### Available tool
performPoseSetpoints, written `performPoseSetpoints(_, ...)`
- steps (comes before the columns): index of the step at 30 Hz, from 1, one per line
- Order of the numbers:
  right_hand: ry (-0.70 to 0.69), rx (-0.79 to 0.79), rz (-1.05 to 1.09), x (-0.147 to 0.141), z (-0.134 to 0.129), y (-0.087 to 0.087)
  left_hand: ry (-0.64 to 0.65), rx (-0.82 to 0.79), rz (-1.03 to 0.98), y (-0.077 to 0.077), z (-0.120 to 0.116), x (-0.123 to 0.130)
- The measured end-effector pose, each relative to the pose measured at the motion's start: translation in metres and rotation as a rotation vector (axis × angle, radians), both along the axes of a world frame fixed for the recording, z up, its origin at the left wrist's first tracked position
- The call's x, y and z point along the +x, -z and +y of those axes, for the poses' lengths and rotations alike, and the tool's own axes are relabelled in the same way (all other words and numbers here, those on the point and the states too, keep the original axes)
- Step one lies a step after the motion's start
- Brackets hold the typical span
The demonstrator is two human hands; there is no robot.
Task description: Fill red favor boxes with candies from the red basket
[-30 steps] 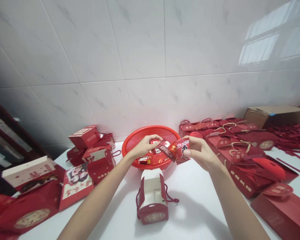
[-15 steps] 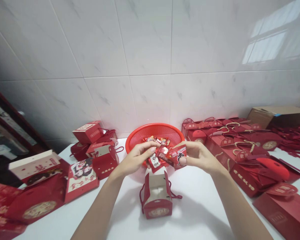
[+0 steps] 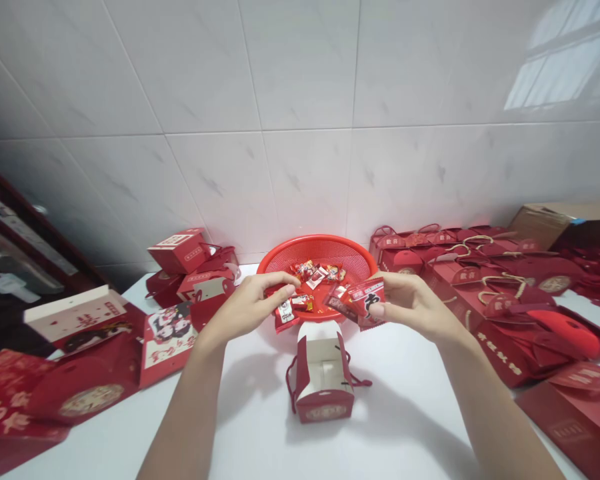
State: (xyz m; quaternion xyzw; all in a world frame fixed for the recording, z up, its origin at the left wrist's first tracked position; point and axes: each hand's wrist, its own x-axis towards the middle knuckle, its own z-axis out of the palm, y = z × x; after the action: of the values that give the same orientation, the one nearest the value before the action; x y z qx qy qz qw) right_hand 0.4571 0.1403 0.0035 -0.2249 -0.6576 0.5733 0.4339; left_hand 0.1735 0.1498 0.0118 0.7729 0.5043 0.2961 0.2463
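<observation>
Tiled wall [image 3: 300, 73]: stood pale and grey-veined across the back, with window light reflected at its upper right.
White table [image 3: 395, 433]: ran along the foot of the wall and carried everything else.
Right-side red boxes [image 3: 495, 353]: sat in close rows, many with folded tops, some with rope handles.
Left-side red boxes [image 3: 95, 383]: stood in a looser cluster, some stacked, one lid printed with cartoon figures.
Red basket [image 3: 361, 259]: rested near the wall in the middle, mesh-sided, with wrapped sweets [image 3: 318, 275] inside.
Cardboard box [image 3: 543, 227]: sat at the far right, behind the red rows.
Open gift box [image 3: 325, 400]: stood upright just in front of the basket, its top open, its pale inside showing, cord handles at both sides.
Left hand [image 3: 253, 303]: was raised by the basket's near left rim, well apart from the other, thumb and fingers pinched on a packet.
Right hand [image 3: 413, 310]: was raised by the near right rim, thumb and fingers clamped on overlapping packets.
Red packets [image 3: 369, 305]: jutted leftward from the right hand.
Red-and-white packet [image 3: 284, 312]: hung below the left fingertips.
</observation>
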Motion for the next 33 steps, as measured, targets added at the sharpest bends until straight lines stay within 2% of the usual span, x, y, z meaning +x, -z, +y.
performPoseSetpoints(6,-0.098,-0.047,-0.115,-0.011,-0.009,0.002,0.06,-0.11,0.159,-0.002,-0.005,0.005)
performPoseSetpoints(13,-0.072,0.073,-0.369,-0.033,-0.023,0.009,0.274,-0.201,0.296,0.003,-0.007,0.017)
performPoseSetpoints(19,-0.054,0.093,-0.448,-0.036,-0.023,0.01,0.412,-0.211,0.317,0.004,-0.008,0.018)
performPoseSetpoints(29,-0.071,0.21,-0.409,-0.043,-0.025,0.011,0.414,-0.281,0.376,0.003,-0.006,0.015)
performPoseSetpoints(33,-0.03,0.245,-0.425,-0.045,-0.026,0.011,0.413,-0.301,0.378,0.004,-0.005,0.013)
